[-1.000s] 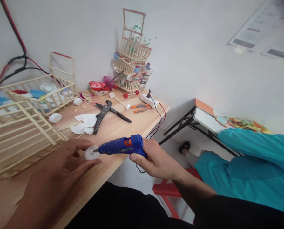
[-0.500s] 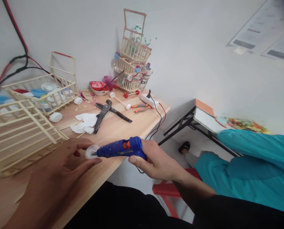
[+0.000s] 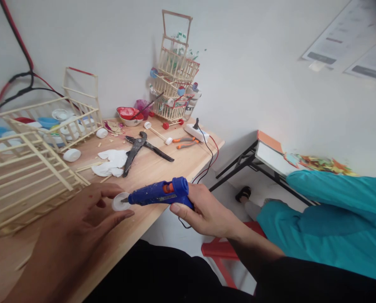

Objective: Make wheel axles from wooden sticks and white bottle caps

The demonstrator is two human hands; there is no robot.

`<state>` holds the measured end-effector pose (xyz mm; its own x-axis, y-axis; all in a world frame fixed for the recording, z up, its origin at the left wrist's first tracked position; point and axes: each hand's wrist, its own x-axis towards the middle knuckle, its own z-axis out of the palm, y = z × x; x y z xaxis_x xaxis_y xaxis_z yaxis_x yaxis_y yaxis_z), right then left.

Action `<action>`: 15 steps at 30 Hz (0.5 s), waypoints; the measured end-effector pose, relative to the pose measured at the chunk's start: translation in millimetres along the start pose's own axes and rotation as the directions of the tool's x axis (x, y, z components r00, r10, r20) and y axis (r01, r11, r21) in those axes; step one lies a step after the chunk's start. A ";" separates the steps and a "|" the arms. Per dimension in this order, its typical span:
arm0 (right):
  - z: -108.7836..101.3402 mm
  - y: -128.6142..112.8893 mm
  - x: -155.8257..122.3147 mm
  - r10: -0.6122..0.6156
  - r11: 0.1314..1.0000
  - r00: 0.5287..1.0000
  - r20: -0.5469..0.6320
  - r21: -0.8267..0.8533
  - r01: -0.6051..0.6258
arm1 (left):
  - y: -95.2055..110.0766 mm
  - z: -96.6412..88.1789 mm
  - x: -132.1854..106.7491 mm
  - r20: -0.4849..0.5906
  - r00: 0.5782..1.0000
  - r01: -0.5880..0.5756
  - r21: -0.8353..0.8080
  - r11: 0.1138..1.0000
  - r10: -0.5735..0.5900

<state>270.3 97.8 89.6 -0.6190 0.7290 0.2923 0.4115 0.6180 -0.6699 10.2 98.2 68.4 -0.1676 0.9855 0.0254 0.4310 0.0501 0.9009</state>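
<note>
While the left hand (image 3: 77, 225) keeps a small round white plastic cap (image 3: 116, 202) pinched between thumb and fingers, only about a cap's width open, the right hand (image 3: 205, 210) is wrapped around a blue plastic glue gun (image 3: 158, 193) with its metal nozzle at the cap's inside; I'd guess the cap is turned hollow side up so glue lands in the middle, and gripped by the edge to spare the fingers; both are just above the pale wooden table (image 3: 183, 168). Next to the left hand there's an openwork pale stick frame (image 3: 47, 162); a bit past that, black metal pliers (image 3: 134, 153) lie against a crumpled white cloth (image 3: 110, 164), probably parked within reach. Further back, a pale stick basket with a red-topped handle (image 3: 33, 106) holds a pile of white, blue and red caps, likely so they don't roll off; then a white bowl (image 3: 133, 123) has red paint or similar in it, with a dark thin stick leaning across; right at the back, a tower of stacked pale stick baskets (image 3: 169, 65) carries clear pieces with green bits, too small to make out.
</note>
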 end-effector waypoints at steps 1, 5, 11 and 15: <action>-0.1 -0.1 -0.1 -0.003 1.000 1.000 0.002 0.002 0.003 | 0.0 0.3 -0.4 0.003 1.000 0.005 0.007 1.000 -0.005; -0.5 -1.1 -0.1 -0.013 1.000 1.000 0.004 -0.003 0.013 | -0.3 1.1 -1.8 0.024 1.000 -0.004 0.024 1.000 0.004; -0.7 -0.1 -0.7 -0.005 0.999 1.000 0.021 -0.033 0.006 | 0.8 0.2 -1.9 0.003 0.999 0.035 0.021 0.999 -0.035; -1.1 0.2 -0.6 -0.021 0.999 1.000 0.013 -0.045 0.021 | -4.8 -0.7 -1.7 0.008 0.998 -0.059 0.057 0.997 0.059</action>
<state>271.5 97.9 90.0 -0.6358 0.7123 0.2974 0.4278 0.6458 -0.6324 7.8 96.2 64.4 -0.1349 0.9880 0.0750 0.4902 0.0007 0.8716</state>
